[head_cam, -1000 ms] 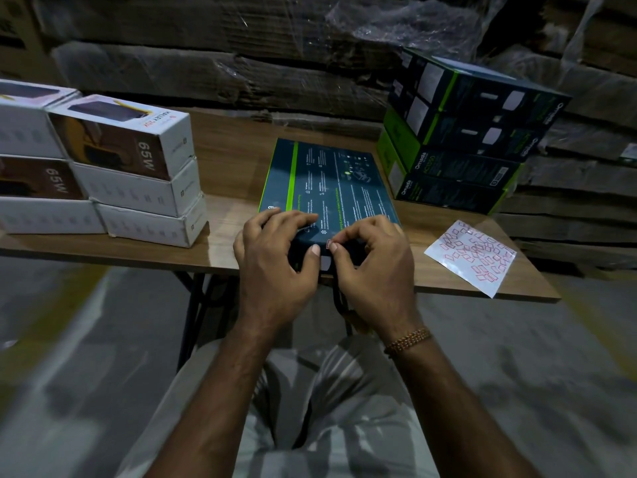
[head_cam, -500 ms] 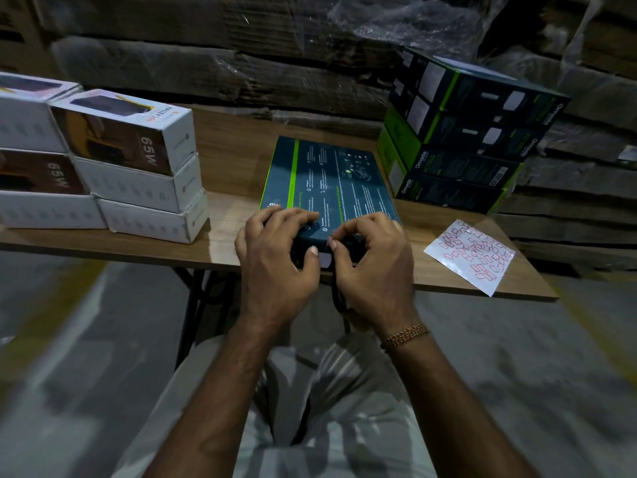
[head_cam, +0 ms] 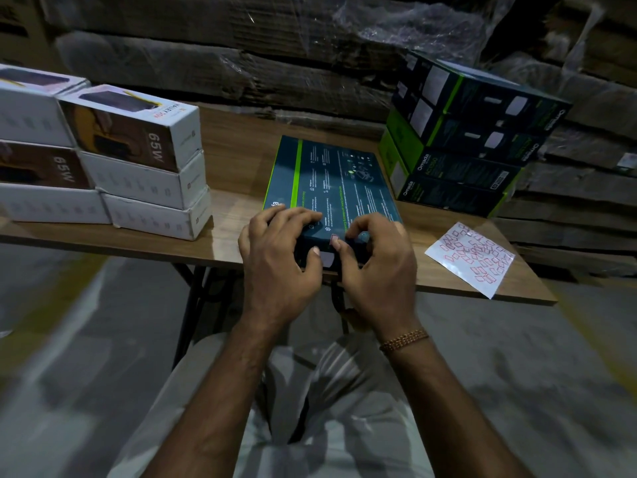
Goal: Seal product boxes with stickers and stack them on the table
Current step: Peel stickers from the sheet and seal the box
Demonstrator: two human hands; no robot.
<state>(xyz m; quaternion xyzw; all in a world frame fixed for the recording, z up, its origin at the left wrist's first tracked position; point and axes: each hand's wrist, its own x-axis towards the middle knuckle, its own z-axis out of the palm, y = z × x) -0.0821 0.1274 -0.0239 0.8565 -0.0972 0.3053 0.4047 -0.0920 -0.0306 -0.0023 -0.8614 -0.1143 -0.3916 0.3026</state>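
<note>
Since a second ago our hands have barely shifted; the right thumb now presses a small sticker (head_cam: 333, 239) at the near edge of the flat dark box (head_cam: 331, 181), which has not moved. Our left hand (head_cam: 279, 257) curls over the box's near left corner, fingers on top and thumb against the front edge, gripping it. Our right hand (head_cam: 377, 260) grips the near right part in the same way, fingers bent on the top face. A bracelet (head_cam: 403, 340) sits on the right wrist. The box lies flat at the front edge of the table (head_cam: 234, 160). To the right lies a sticker sheet (head_cam: 470, 258). Behind it stands a stack of dark green boxes (head_cam: 462, 139); well to the left, white boxes (head_cam: 138, 160) are stacked.
</note>
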